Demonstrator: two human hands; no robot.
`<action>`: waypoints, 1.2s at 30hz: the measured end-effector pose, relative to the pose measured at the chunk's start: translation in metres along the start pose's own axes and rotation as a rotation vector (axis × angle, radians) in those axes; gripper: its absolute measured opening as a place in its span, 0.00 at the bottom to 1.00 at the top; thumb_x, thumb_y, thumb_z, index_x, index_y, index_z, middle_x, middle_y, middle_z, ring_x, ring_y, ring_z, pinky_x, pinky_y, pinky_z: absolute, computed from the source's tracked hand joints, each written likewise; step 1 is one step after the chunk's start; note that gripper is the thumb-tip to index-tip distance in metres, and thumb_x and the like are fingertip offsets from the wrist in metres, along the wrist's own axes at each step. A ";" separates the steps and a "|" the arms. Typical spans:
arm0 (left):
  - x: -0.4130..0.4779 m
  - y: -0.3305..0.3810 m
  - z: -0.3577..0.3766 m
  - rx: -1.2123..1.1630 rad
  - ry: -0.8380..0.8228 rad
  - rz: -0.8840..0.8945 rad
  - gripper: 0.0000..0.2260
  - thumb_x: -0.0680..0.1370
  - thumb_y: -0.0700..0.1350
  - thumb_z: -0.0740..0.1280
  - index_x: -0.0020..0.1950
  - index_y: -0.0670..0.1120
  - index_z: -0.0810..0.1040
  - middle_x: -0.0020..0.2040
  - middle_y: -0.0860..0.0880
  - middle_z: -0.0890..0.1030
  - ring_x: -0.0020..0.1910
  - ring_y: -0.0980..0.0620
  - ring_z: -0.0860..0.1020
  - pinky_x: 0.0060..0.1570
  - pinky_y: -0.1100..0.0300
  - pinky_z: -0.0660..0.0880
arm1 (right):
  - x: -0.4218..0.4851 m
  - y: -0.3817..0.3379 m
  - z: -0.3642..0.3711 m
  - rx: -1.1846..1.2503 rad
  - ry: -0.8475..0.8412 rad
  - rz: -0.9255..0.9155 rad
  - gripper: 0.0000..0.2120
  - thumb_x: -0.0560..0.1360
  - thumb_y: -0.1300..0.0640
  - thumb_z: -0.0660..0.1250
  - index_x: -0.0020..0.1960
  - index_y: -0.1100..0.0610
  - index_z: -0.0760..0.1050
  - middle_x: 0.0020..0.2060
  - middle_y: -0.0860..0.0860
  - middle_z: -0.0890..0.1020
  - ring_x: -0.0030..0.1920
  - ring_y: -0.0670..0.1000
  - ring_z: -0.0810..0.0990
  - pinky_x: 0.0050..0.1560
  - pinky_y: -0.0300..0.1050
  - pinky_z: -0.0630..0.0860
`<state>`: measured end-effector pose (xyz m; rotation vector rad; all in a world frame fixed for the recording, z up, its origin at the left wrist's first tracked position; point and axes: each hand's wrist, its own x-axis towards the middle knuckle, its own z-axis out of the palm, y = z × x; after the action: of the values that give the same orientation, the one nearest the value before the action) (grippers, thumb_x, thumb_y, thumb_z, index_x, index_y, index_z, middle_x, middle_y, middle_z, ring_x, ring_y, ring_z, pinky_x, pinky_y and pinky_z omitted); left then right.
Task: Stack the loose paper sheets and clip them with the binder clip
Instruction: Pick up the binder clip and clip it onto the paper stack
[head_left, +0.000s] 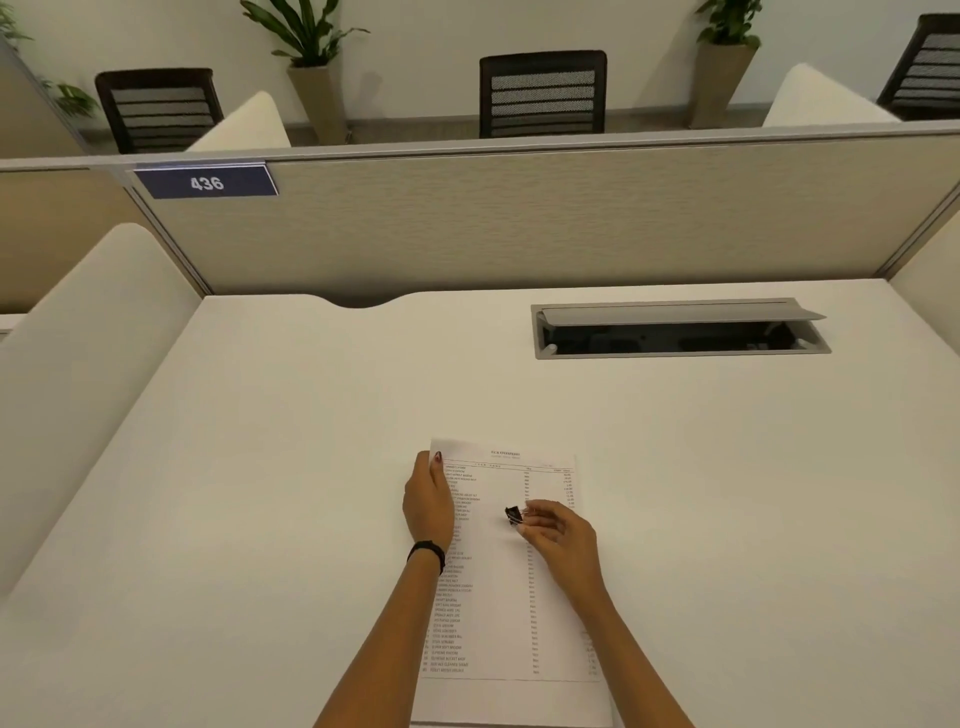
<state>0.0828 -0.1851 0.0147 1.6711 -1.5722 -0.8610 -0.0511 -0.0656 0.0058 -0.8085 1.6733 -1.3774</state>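
Currently, head view only, one entry per item.

Desk: white desk (260, 467), wide and mostly bare, seen from above and behind the hands.

Paper sheets: paper sheets (498, 582) lie flat near the front edge, printed side up, long edge running away from the person. Rows of small text in columns; too small to read. Edges look aligned; cannot tell how many sheets are in the stack.

Left hand: left hand (428, 506) rests on the left margin of the sheets near the top corner, fingers curled over the edge, thumb on the printed face. It pins or grips the paper edge; cannot tell which.

Left wrist: dark wristband (428, 553) around it.

Binder clip: small black binder clip (514, 515) is above the upper middle of the page, off its edges, not yet on the stack.

Right hand: right hand (558, 535) pinches the clip's handles between thumb and fingertips, clip mouth pointing left, towards the left hand. Cannot tell whether the mouth is spread.

Cable hatch: grey cable hatch (680, 330) set in the desk at far right, lid raised.

Partition: beige partition (571, 218) behind the desk, blue number plate (207, 182) reading 436 at upper left.
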 end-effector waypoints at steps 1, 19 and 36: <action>0.000 0.001 -0.001 -0.003 0.000 0.014 0.14 0.82 0.48 0.53 0.38 0.44 0.65 0.30 0.53 0.70 0.29 0.52 0.68 0.28 0.61 0.64 | 0.000 -0.002 -0.001 0.004 0.001 0.001 0.13 0.66 0.65 0.74 0.48 0.53 0.79 0.42 0.51 0.84 0.42 0.45 0.83 0.43 0.34 0.78; -0.022 0.037 -0.015 0.067 -0.116 0.264 0.13 0.80 0.55 0.53 0.41 0.50 0.68 0.31 0.55 0.75 0.28 0.57 0.75 0.27 0.65 0.71 | 0.029 -0.109 -0.008 -0.286 -0.022 -0.333 0.08 0.67 0.63 0.73 0.47 0.58 0.81 0.42 0.48 0.82 0.41 0.44 0.80 0.43 0.30 0.77; -0.040 0.061 -0.032 0.081 -0.096 0.437 0.12 0.79 0.53 0.57 0.43 0.48 0.74 0.33 0.52 0.78 0.29 0.55 0.74 0.30 0.63 0.72 | 0.030 -0.144 -0.012 -0.579 -0.045 -0.425 0.08 0.69 0.60 0.73 0.47 0.60 0.82 0.44 0.55 0.85 0.40 0.45 0.78 0.44 0.32 0.75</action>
<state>0.0741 -0.1462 0.0836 1.2769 -1.9618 -0.6615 -0.0776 -0.1144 0.1418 -1.5855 1.9673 -1.1236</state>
